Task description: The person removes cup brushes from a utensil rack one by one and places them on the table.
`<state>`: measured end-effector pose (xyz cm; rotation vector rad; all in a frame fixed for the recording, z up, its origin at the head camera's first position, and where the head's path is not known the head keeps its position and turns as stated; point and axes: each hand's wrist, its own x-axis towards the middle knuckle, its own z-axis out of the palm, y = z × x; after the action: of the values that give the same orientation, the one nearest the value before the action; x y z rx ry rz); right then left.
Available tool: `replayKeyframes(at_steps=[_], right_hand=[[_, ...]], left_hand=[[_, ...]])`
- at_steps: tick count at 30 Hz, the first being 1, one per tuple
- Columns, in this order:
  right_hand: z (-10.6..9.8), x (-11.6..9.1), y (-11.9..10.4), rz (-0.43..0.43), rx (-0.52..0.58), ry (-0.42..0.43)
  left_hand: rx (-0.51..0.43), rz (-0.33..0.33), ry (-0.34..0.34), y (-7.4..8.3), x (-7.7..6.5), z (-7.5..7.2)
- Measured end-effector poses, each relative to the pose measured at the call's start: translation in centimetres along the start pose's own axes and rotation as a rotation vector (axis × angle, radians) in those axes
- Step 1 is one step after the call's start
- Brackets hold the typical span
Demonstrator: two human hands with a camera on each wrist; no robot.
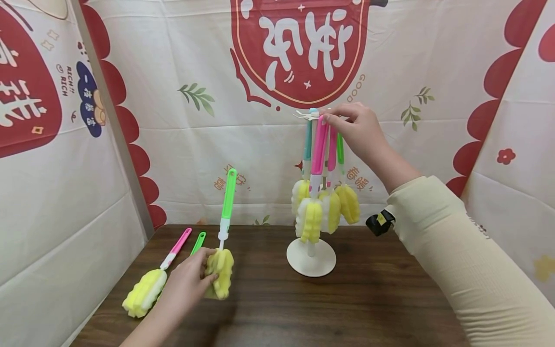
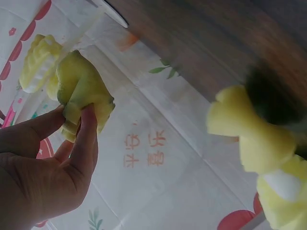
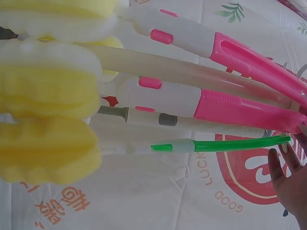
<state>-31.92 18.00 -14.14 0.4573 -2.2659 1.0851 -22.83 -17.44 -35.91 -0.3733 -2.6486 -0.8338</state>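
My left hand [image 1: 188, 277] pinches a green-handled sponge bottle brush [image 1: 229, 197] by its yellow sponge head, the handle pointing up. In the left wrist view, thumb and fingers squeeze the yellow sponge [image 2: 86, 81]. My right hand [image 1: 357, 127] is at the top of a white rack [image 1: 310, 264], its thumb and fingers pinching the top end of a pink-handled sponge brush [image 1: 319, 147]. Beside it hang a second pink brush [image 3: 254, 110], a green one [image 3: 230, 144] and a teal one [image 1: 308, 142], sponges downward.
Two more brushes lie at the table's left: one pink-handled [image 1: 145, 294], and one green-handled [image 1: 198, 242] partly hidden behind my left hand. The dark wooden table [image 1: 269, 313] is bordered by printed cloth walls [image 1: 208, 144]. A black strap device [image 1: 380, 222] sits by my right sleeve.
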Motion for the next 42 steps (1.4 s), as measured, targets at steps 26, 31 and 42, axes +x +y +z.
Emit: replayKeyframes(at_steps=[26, 31, 42], right_hand=[[0.4, 0.1, 0.5, -0.019, 0.015, 0.011], [0.3, 0.1, 0.5, -0.015, 0.02, 0.015], [0.3, 0.0, 0.5, -0.007, 0.016, 0.021]], left_hand=[[0.071, -0.051, -0.116, -3.4, -1.2, 0.4], [0.094, -0.079, -0.179, -3.7, -1.0, 0.6], [0.158, -0.056, -0.199, -4.6, -1.0, 1.2]])
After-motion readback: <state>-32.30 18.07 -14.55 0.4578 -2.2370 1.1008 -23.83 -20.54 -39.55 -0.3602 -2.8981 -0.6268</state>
